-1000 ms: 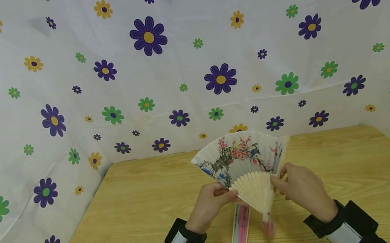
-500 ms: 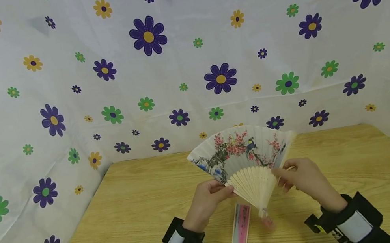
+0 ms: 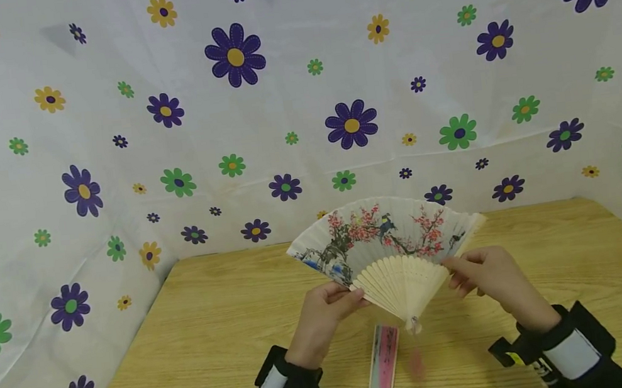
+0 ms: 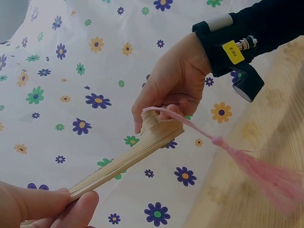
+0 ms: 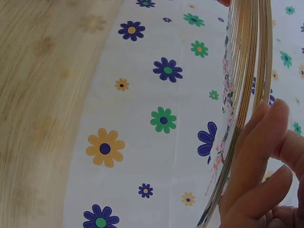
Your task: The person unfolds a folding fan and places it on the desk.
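A folding fan [image 3: 402, 279] is spread wide above the table, its white leaf painted with pink blossom, branches and a bird. My left hand [image 3: 324, 319] pinches the left outer rib between thumb and fingers. At the opposite edge, my right hand [image 3: 493, 279] pinches the right outer rib. A pink tassel [image 3: 417, 363] dangles from the pivot. In the left wrist view the fan [image 4: 123, 156] appears edge-on, its ribs stacked. Seen from the right wrist, the fingers [image 5: 251, 166] lie along the ribs [image 5: 247, 61]; the leaf is mostly hidden there.
Below the fan, a narrow strip-like thing [image 3: 382, 363] with pink and blue-grey print lies on the wooden table [image 3: 217, 330]; it looks like a folded fan, cut off by the frame. A flower-printed white cloth [image 3: 301, 100] stands behind and at both sides.
The fan has spread wider as both hands moved apart, the left hand leftward and the right hand rightward. It has risen slightly, and its tassel now hangs straighter.
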`<action>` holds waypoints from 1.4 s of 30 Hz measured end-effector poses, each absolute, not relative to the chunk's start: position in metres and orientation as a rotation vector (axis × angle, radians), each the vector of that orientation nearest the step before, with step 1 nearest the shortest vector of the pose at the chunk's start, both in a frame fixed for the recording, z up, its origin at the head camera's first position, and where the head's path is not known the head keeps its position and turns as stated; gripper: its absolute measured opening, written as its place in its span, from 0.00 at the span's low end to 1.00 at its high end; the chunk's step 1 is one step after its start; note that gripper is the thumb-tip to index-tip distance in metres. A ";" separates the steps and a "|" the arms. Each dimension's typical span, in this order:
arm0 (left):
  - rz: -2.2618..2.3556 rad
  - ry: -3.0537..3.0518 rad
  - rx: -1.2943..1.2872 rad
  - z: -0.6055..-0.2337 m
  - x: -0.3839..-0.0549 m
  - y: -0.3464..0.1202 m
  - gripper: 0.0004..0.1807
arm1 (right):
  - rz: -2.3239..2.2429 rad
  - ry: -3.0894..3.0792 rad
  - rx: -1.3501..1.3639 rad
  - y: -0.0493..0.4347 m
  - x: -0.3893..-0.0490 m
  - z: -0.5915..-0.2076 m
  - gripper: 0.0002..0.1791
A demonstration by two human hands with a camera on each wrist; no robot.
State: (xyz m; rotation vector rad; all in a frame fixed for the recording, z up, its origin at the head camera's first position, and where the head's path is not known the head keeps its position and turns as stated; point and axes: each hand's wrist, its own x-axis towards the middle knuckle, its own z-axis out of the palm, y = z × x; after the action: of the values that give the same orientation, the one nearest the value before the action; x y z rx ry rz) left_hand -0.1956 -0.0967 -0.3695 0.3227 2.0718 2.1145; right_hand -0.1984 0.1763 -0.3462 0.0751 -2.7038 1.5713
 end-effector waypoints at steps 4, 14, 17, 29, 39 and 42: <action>2.149 2.089 0.293 -0.368 -0.197 -0.098 0.09 | 1.612 -2.678 0.051 0.181 -0.200 -0.345 0.22; 2.186 2.072 0.261 -0.366 -0.197 -0.098 0.10 | 1.663 -2.653 0.021 0.182 -0.201 -0.345 0.23; 2.225 2.077 0.232 -0.365 -0.197 -0.098 0.12 | 1.689 -2.633 -0.005 0.182 -0.202 -0.346 0.23; 2.323 2.011 0.161 -0.364 -0.199 -0.096 0.11 | 1.933 -2.557 -0.077 0.186 -0.205 -0.351 0.19; 2.458 1.958 0.117 -0.362 -0.200 -0.099 0.07 | 2.502 -2.306 -0.029 0.193 -0.202 -0.361 0.17; 2.474 1.937 0.113 -0.362 -0.200 -0.099 0.06 | 2.527 -2.305 -0.056 0.193 -0.203 -0.364 0.16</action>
State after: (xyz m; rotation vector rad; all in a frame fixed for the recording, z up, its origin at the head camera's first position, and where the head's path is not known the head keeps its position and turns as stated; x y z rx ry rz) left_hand -0.2003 -0.0991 -0.3616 0.1127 1.9373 2.4738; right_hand -0.2028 0.1933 -0.3637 -0.0558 -2.3055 2.5273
